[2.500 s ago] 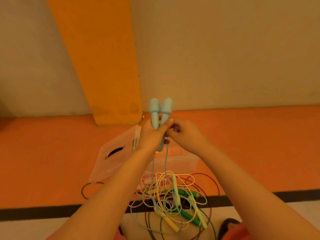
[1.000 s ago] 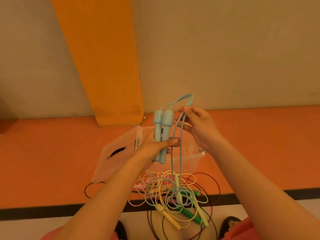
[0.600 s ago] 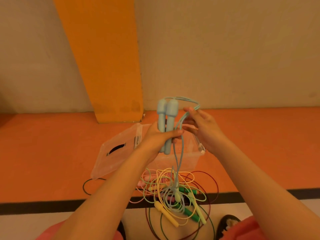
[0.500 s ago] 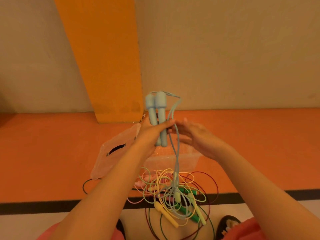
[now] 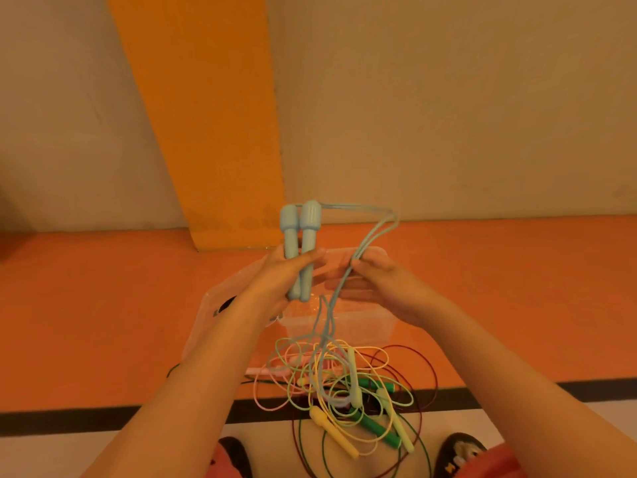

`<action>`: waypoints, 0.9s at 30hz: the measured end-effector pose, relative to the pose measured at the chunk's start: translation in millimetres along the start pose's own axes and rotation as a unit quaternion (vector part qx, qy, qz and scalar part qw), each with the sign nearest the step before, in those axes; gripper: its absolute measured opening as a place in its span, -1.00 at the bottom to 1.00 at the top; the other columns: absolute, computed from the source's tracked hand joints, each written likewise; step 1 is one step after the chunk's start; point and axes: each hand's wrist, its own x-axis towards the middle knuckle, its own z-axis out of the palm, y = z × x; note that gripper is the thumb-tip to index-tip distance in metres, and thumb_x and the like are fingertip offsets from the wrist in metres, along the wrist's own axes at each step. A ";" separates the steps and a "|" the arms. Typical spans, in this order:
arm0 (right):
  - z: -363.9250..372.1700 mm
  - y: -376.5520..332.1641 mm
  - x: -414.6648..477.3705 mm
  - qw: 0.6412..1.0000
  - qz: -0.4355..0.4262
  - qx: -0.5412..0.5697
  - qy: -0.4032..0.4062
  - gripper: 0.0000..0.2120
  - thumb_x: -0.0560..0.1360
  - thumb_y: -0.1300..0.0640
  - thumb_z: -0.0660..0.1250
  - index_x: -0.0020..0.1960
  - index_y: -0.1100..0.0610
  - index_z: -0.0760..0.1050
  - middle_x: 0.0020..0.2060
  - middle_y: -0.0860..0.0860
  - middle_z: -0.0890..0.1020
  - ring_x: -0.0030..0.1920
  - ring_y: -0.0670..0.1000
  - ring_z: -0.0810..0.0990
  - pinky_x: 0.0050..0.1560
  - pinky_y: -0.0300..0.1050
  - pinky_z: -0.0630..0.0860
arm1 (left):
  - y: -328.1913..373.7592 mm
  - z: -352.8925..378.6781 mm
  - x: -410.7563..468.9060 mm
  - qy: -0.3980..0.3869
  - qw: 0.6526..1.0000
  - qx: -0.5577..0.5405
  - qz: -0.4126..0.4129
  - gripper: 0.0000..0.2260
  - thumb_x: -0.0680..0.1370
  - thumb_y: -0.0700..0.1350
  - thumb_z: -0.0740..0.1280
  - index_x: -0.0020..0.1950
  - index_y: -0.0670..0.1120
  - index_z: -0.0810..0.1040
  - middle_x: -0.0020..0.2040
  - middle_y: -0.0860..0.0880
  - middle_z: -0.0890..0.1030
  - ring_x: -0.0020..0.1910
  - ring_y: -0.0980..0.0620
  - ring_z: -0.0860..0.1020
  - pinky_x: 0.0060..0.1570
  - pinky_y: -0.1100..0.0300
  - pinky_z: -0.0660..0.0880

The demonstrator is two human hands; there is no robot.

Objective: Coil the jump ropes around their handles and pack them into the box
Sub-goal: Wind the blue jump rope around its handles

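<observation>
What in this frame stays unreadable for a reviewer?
Head view:
- Box interior: covered by left hand gripping blue handles, and right hand.
- Rope pile: tangled, cords untraceable to their handles.
- Shoes: cut off by bottom edge.
- Blue cord lower end: lost in pile.

Likely a gym hall: orange floor (image 5: 103, 322), black boundary line (image 5: 69, 419), orange-striped wall (image 5: 448, 115), loose jump ropes (image 5: 374, 426).

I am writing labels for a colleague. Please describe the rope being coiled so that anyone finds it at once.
In front of the orange pillar, two hands are raised over a clear box. The left hand grips two blue handles side by side; the right hand pinches their cord. It is the only rope lifted; the others lie tangled on the floor.
</observation>
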 end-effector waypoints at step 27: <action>-17.4 -41.5 -3.7 0.965 -0.123 0.209 0.102 -0.78 0.66 0.18 0.01 -0.09 0.15 0.37 -0.19 0.16 0.70 -0.09 0.12 0.70 -0.12 -0.09 0.64 | -22.5 23.1 -16.5 -0.188 0.941 0.283 0.002 -0.75 0.51 -0.20 0.41 0.17 -0.08 0.52 0.12 -0.08 0.58 0.18 0.03 0.52 0.17 0.25 0.41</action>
